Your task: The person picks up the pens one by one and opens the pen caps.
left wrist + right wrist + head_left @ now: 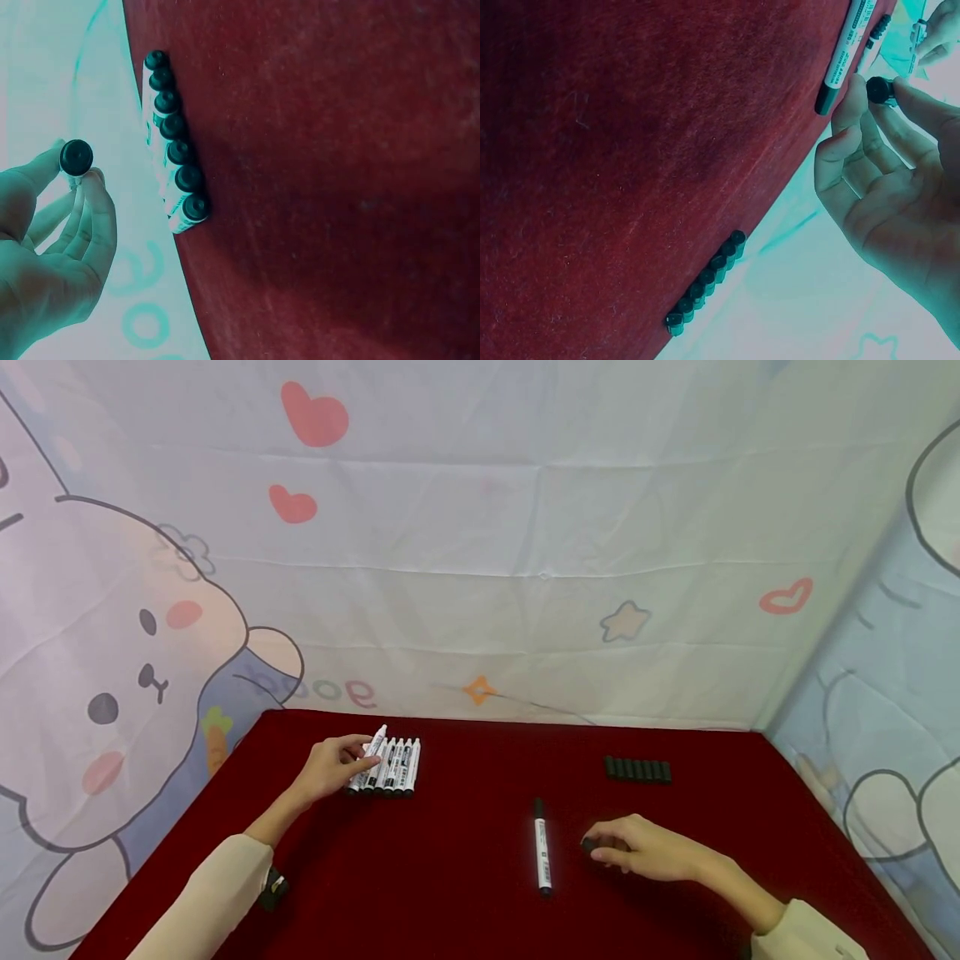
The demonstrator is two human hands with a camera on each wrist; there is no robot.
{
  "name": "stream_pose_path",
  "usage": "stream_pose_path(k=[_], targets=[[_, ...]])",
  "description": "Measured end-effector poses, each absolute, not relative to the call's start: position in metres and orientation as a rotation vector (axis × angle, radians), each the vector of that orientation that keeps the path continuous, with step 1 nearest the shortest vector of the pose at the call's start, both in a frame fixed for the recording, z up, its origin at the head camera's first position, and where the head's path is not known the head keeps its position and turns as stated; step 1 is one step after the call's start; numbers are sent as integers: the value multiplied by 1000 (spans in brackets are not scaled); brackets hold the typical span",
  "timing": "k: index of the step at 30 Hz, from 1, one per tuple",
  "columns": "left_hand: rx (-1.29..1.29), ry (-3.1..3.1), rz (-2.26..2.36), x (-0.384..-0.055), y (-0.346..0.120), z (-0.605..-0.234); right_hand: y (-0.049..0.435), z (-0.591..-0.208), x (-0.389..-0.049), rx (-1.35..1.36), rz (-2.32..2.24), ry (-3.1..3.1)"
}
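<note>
My left hand pinches an uncapped white marker between thumb and fingers, its bare tip pointing up and away; the marker's black end faces the left wrist camera. Right beside that hand lies a row of uncapped white markers, black ends toward me. My right hand pinches a small black marker cap between thumb and forefinger, over the right part of the table. Left of this hand lies a single capped marker, its black cap at the far end.
A neat row of several black caps lies at the back right of the dark red tabletop. A printed cloth backdrop rises behind the table's back edge. Something small and black shows beside the left sleeve.
</note>
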State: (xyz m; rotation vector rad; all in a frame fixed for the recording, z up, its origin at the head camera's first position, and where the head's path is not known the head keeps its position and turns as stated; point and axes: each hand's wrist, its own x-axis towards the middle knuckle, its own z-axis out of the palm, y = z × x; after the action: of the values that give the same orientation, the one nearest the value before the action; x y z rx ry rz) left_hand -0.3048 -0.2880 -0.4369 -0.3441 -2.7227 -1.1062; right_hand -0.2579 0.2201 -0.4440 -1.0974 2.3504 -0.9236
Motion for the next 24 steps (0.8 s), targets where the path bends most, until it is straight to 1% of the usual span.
stream_pose_path(k=[9, 15, 24], targets=[[-180, -2697, -1183, -312, -305, -442, 217, -448, -259, -1108, -945, 2328], [9, -2707, -1280, -317, -315, -451, 214, -449, -259, -1124, -933, 2307], [169, -2740, -1251, -328, -314, -460, 214, -447, -256, -1155, -891, 2340]])
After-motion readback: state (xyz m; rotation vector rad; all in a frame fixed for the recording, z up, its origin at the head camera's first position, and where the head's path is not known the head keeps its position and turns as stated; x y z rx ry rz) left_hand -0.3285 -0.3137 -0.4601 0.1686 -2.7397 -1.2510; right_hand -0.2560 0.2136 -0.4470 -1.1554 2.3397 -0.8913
